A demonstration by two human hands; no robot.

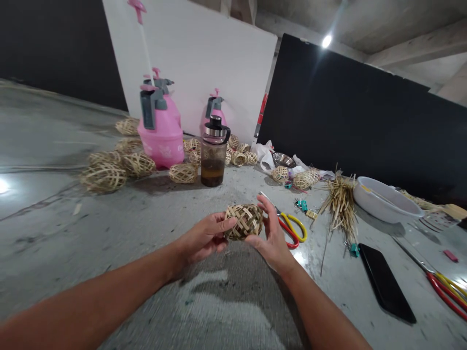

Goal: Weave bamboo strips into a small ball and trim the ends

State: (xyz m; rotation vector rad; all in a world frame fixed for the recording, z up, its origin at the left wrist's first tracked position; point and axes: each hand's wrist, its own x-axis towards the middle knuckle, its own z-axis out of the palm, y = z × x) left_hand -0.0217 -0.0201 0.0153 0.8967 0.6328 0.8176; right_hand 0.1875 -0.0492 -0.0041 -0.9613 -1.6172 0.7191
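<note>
A small woven bamboo ball (245, 221) is held between both my hands above the grey floor. My left hand (204, 238) grips its left side with fingers curled around it. My right hand (270, 233) holds its right side, fingers partly spread against the weave. Just right of the ball lie scissors with yellow and red handles (292, 226).
Several finished woven balls (105, 175) lie around two pink spray bottles (162, 129) and a lidded drink bottle (214, 153). To the right are bamboo strips (341, 201), a white bowl (386, 201), a black phone (386, 282), small clips and another pair of scissors (447, 289).
</note>
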